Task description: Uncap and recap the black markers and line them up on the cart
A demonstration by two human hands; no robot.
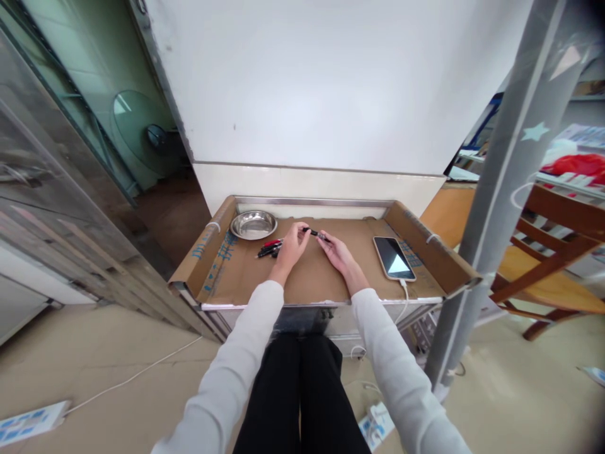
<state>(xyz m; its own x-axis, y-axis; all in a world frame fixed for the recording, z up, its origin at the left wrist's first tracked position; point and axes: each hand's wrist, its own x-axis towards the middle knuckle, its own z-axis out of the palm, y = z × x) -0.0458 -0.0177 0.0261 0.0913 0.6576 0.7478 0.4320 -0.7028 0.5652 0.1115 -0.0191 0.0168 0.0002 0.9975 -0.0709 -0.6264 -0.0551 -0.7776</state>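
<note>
A dark pen (314,234) is held nearly level above the cardboard surface (316,277), between both hands. My left hand (292,247) pinches its left end, and my right hand (336,251) grips the right end with fingers closed. Beside my left hand, on its left, lies a small pile of black and red pens (269,248), partly hidden by that hand. Behind the pile sits a round, shallow metal dish (254,225). Whether the held pen is in one piece or parted is too small to tell.
A phone (394,258) with a white charging cable (405,293) lies at the right of the cardboard-lined table. Raised cardboard sides (425,243) edge it. A grey post (501,164) and a wooden chair (553,252) stand to the right. Power strips (33,424) lie on the floor.
</note>
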